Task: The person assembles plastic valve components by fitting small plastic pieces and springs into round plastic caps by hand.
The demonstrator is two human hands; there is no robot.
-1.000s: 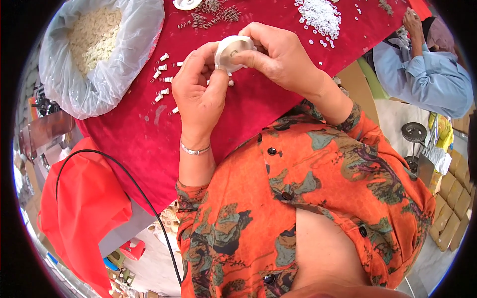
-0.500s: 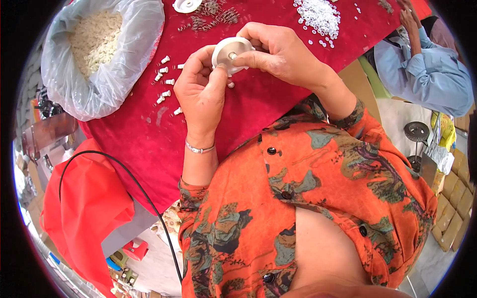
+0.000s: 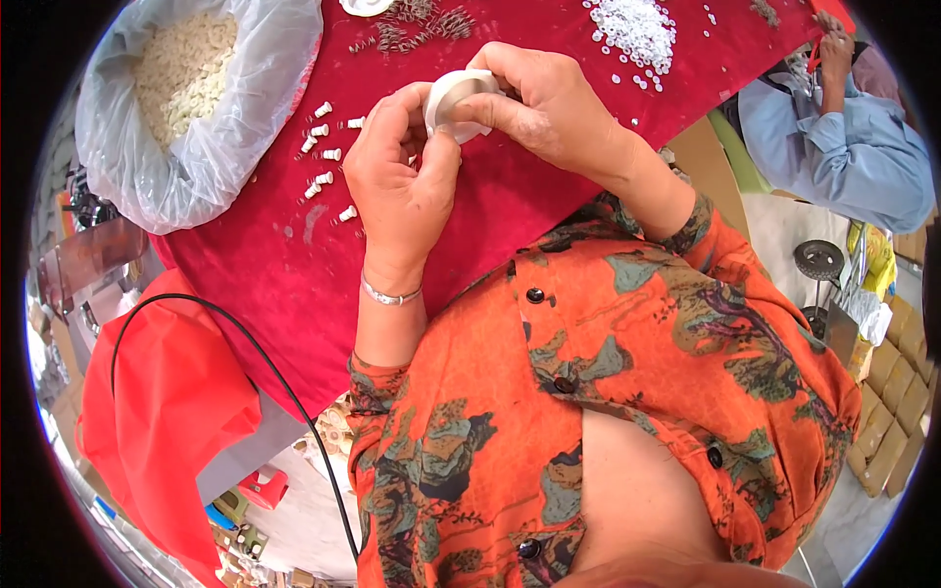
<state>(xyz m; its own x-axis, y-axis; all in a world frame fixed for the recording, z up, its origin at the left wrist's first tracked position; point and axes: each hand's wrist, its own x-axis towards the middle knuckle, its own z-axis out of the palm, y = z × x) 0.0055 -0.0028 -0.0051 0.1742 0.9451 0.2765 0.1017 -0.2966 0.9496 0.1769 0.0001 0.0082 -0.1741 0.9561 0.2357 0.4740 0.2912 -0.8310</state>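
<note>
Red-clothed counter (image 3: 284,294), spread beneath and beyond the fingers in the head view. Held up over it, pinched between the fingers of the left hand (image 3: 400,191) and right hand (image 3: 573,113): a shallow white dish (image 3: 449,96). Grasped at left and along the near edge by the left fingers and thumb; grasped at the far right edge by the right fingers, with thumb laid across the hollow.

Compared with half a second ago, tipped more on edge, with less of the hollow showing. Visible then at the right thumb tip, a small pale piece; now out of sight. Otherwise much the same in grip.

Just left of the fingers, lying as before: a loose group of white pegs (image 3: 331,155), some with thin springs attached. Beyond the fingers, a pile of coil springs (image 3: 421,20); beside it, a round white part (image 3: 367,6), cut off more by the top edge than before. Beyond and to the right, a heap of small white rings (image 3: 635,39). Well left, a plastic bag (image 3: 250,162) of cream-coloured pieces (image 3: 186,73).

Far right of the fingers, shifted outward since the earlier frame: a co-worker's hand (image 3: 835,57) near a red item (image 3: 828,12). Nearer than the fingers, at left: red fabric (image 3: 162,392), crossed by a black cable (image 3: 257,356).
</note>
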